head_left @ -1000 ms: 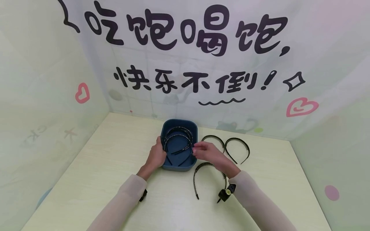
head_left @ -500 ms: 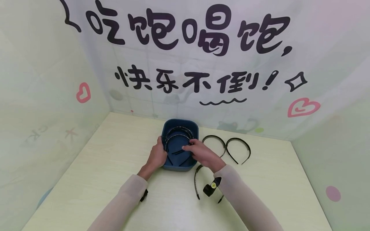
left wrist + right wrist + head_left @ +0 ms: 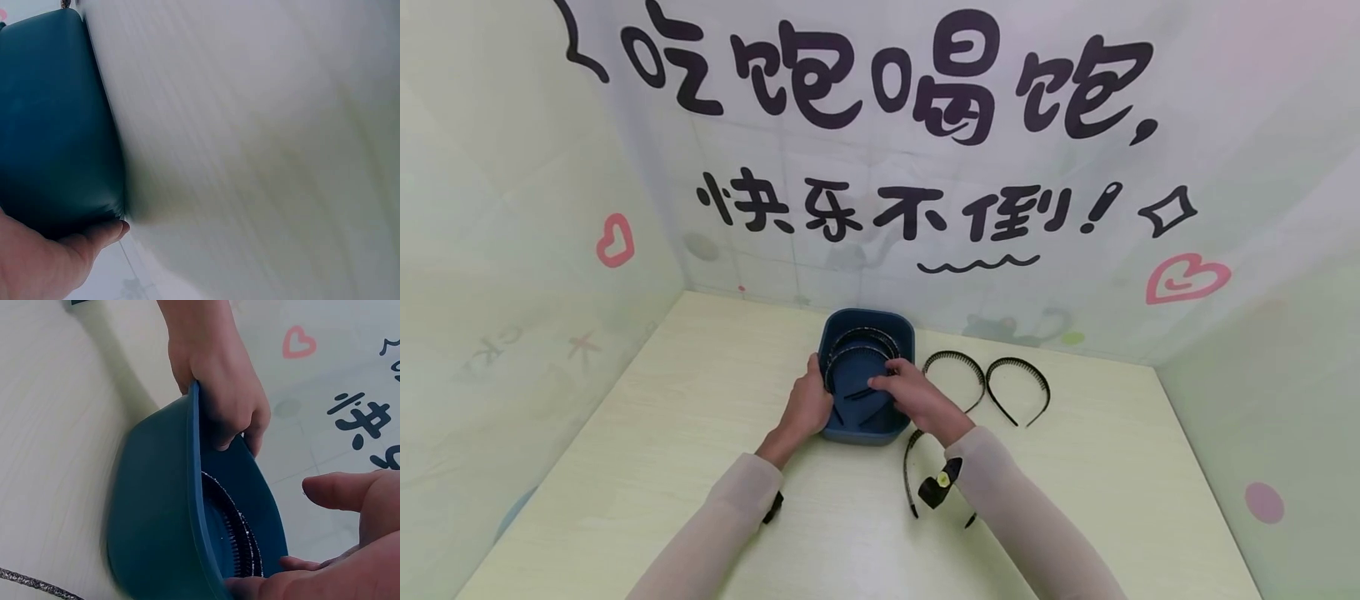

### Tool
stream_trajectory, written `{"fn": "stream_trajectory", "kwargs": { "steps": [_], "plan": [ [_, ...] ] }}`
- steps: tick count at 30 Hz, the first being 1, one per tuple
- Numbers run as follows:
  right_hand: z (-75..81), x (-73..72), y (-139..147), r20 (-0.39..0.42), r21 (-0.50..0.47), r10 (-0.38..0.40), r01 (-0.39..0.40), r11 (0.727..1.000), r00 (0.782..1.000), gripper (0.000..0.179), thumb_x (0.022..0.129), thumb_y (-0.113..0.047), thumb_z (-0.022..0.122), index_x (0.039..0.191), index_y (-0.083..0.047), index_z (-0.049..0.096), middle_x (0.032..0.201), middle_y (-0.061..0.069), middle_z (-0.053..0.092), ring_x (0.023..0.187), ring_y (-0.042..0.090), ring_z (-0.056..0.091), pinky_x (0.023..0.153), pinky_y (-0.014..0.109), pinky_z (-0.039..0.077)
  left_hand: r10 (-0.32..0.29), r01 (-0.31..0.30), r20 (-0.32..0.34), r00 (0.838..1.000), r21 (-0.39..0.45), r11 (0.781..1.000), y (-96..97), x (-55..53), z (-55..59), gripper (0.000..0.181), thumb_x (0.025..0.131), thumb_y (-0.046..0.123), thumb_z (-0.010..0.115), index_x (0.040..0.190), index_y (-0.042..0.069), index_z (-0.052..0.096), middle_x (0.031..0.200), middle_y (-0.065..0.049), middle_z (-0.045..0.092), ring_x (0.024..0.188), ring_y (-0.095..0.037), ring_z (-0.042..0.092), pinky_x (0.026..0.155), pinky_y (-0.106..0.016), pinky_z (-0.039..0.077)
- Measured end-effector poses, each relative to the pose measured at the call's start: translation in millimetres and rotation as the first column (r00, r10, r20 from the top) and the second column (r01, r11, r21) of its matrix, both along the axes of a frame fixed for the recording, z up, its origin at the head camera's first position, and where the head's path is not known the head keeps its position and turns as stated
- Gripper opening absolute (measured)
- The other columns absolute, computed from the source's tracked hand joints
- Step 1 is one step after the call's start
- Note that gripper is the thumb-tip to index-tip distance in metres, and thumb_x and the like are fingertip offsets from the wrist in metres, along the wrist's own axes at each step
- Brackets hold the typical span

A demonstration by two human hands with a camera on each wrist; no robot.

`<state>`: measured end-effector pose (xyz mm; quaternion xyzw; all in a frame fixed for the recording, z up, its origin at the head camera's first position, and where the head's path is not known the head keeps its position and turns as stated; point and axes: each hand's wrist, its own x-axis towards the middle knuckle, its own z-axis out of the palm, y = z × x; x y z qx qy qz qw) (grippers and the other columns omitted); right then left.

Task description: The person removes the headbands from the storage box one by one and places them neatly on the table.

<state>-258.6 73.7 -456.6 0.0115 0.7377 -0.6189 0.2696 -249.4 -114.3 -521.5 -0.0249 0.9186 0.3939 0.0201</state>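
Note:
A dark blue plastic bin (image 3: 865,437) stands on the table with a few black headbands (image 3: 865,333) inside it. My left hand (image 3: 807,406) grips its left wall; in the right wrist view the left fingers (image 3: 240,415) curl over the rim. My right hand (image 3: 917,398) reaches over the right wall into the bin, near the headbands. In the right wrist view the right thumb (image 3: 334,489) stands straight and apart from the fingers, with the fingertips low by the headbands (image 3: 237,534). Whether they touch one is hidden.
On the table right of the bin lie two black toothed headbands, a middle one (image 3: 955,356) and a right one (image 3: 1037,371). Another headband (image 3: 907,475) lies nearer, partly under my right wrist. A printed cloth wall (image 3: 865,275) rises behind the bin.
My right hand has moved left from the bin's right rim to over its inside. The front headband in the bin has shifted slightly. The left hand keeps its grip.

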Motion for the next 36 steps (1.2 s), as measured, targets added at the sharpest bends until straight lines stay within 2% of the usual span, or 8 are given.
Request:
{"fn": "stream_trajectory", "kwargs": {
  "steps": [5, 12, 16, 21, 28, 36],
  "plan": [
    [1.4, -0.1, -4.4, -0.011, 0.017, -0.045, 0.046, 0.999, 0.999, 0.066, 0.098, -0.016, 0.057, 0.154, -0.001, 0.025, 0.16, 0.019, 0.022, 0.148, 0.037, 0.023, 0.117, 0.057, 0.021, -0.003, 0.003, -0.002, 1.0, 0.0, 1.0, 0.1, -0.2, 0.0, 0.07, 0.095, -0.002, 0.043, 0.156, -0.007, 0.008, 0.057, -0.007, 0.047, 0.044, -0.019, 0.045, 0.046, -0.029, 0.03],
    [-1.1, -1.7, -8.2, 0.03, 0.011, -0.09, 0.09, 0.996, 0.995, 0.069, 0.096, -0.018, 0.06, 0.154, -0.004, 0.026, 0.159, 0.02, 0.026, 0.148, 0.038, 0.023, 0.115, 0.061, 0.022, -0.005, 0.005, -0.004, 1.0, 0.0, 1.0, 0.8, -0.7, -0.4, 0.07, 0.095, -0.002, 0.043, 0.155, -0.007, 0.009, 0.059, -0.01, 0.051, 0.047, -0.02, 0.049, 0.048, -0.03, 0.033],
    [-0.4, -2.7, -9.8, -0.02, 0.031, -0.087, 0.088, 0.996, 0.996, 0.067, 0.096, -0.016, 0.06, 0.154, -0.002, 0.028, 0.16, 0.019, 0.025, 0.146, 0.037, 0.028, 0.114, 0.058, 0.026, -0.007, 0.007, -0.004, 1.0, -0.005, 1.0, 0.9, -1.0, 0.3, 0.07, 0.094, -0.002, 0.043, 0.155, -0.007, 0.009, 0.06, -0.01, 0.051, 0.048, -0.021, 0.05, 0.048, -0.03, 0.033],
    [4.8, -3.2, -13.4, -0.087, 0.049, -0.112, 0.116, 0.992, 0.99, 0.065, 0.097, -0.011, 0.057, 0.153, 0.003, 0.027, 0.158, 0.023, 0.026, 0.134, 0.038, 0.046, 0.111, 0.05, 0.036, -0.001, 0.001, 0.008, 1.0, 0.002, 1.0, 0.6, -1.1, 2.7, 0.071, 0.095, -0.002, 0.043, 0.156, -0.006, 0.008, 0.057, -0.007, 0.048, 0.044, -0.019, 0.044, 0.046, -0.03, 0.03],
    [5.9, -7.0, -14.3, -0.052, 0.002, -0.188, 0.188, 0.982, 0.981, 0.066, 0.098, -0.007, 0.056, 0.154, 0.003, 0.022, 0.156, 0.025, 0.029, 0.131, 0.038, 0.05, 0.109, 0.046, 0.039, -0.002, 0.002, 0.008, 1.0, 0.002, 1.0, 0.3, -0.8, 2.4, 0.07, 0.095, -0.002, 0.041, 0.156, -0.006, 0.008, 0.055, -0.005, 0.046, 0.043, -0.017, 0.041, 0.045, -0.029, 0.028],
    [1.7, -10.3, -12.6, -0.051, -0.037, -0.219, 0.217, 0.975, 0.974, 0.067, 0.099, -0.007, 0.056, 0.154, 0.007, 0.021, 0.151, 0.025, 0.037, 0.129, 0.035, 0.053, 0.105, 0.043, 0.045, 0.003, -0.003, 0.011, 1.0, -0.001, 1.0, 0.1, -0.8, 1.8, 0.07, 0.094, -0.002, 0.041, 0.156, -0.007, 0.007, 0.056, -0.006, 0.047, 0.043, -0.018, 0.043, 0.045, -0.029, 0.03]
  ]
}}
